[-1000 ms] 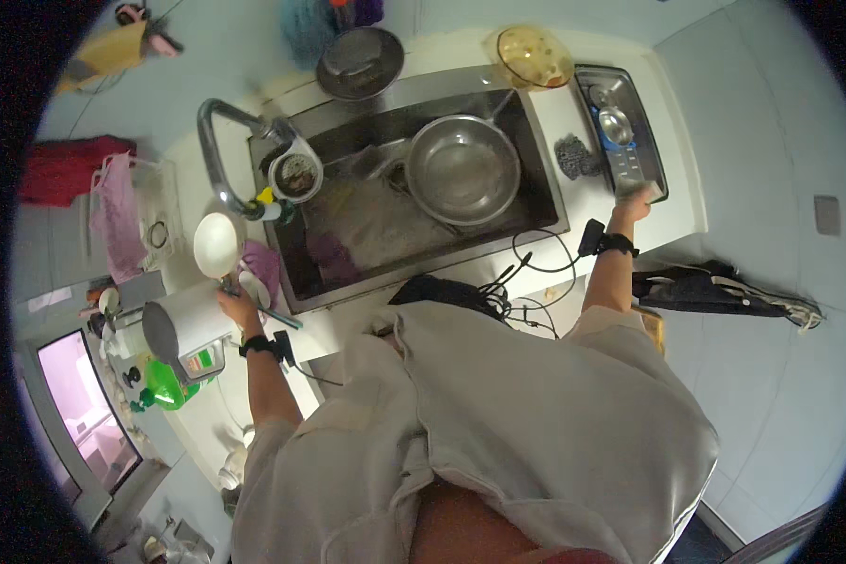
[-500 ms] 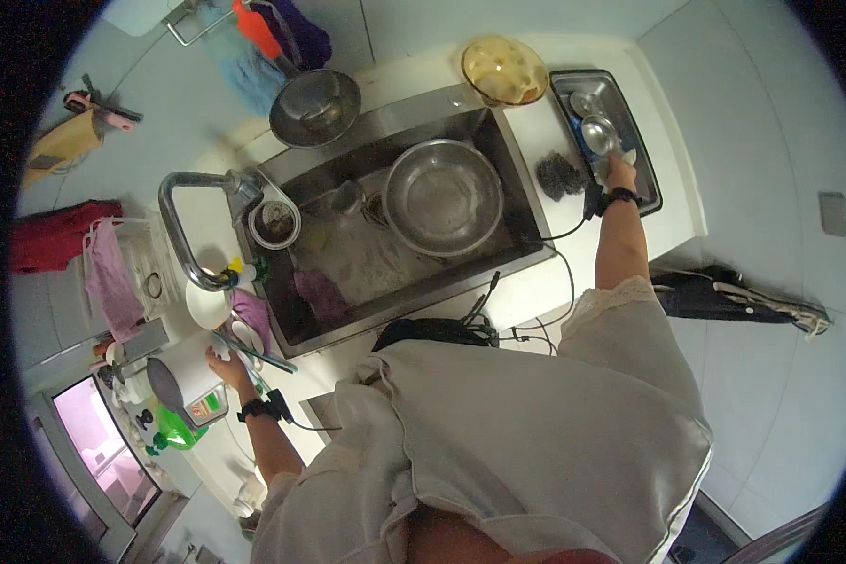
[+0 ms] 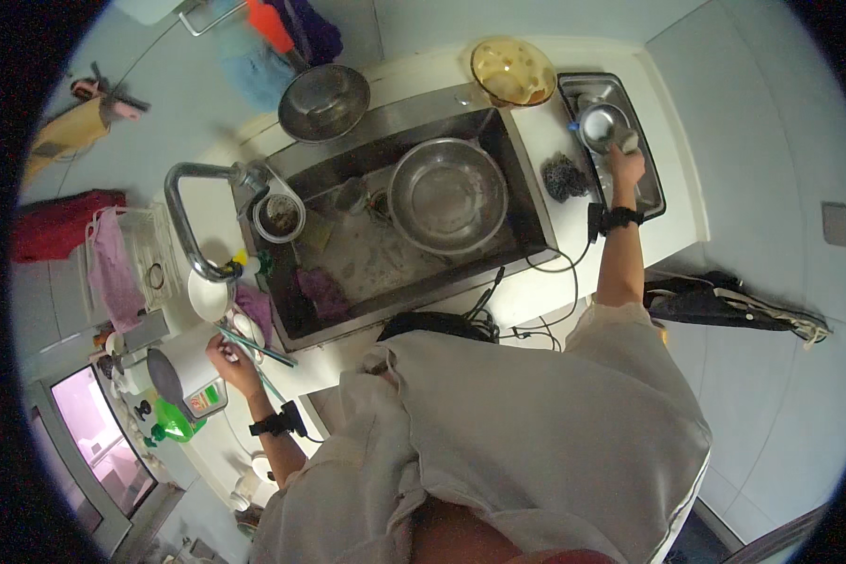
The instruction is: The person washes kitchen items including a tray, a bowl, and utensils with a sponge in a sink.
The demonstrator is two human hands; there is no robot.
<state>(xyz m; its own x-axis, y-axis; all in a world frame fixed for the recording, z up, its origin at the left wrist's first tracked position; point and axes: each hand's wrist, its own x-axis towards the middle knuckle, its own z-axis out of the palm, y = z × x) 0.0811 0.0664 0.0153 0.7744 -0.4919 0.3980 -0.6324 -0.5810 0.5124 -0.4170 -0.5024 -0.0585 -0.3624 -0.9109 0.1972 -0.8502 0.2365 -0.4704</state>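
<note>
My right hand [image 3: 627, 167] is closed at the near side of a small round metal bowl [image 3: 600, 127]. The bowl tilts over the dark metal tray [image 3: 650, 179] at the right of the sink; whether it has a handle is hidden. A small pale piece [image 3: 626, 141] shows by the fingers. At the left, my left hand [image 3: 235, 367] has its fingers curled beside a white cylinder with a dark grey end [image 3: 195, 362]. A small white bit shows at the fingertips, too small to name. Thin green sticks [image 3: 258, 346] lie just beyond this hand.
The sink [image 3: 536, 202] holds a large metal basin [image 3: 446, 195] and a purple cloth [image 3: 321, 291]. A black scouring mesh [image 3: 564, 179] lies between sink and tray. An amber glass bowl [image 3: 512, 70] and a frying pan [image 3: 324, 103] stand behind; the faucet [image 3: 180, 221] arches at left.
The metal bowl has tipped and shifted slightly within my right hand over the tray. My left fingers have curled in more beside the cylinder. The whole view has shifted a little.
</note>
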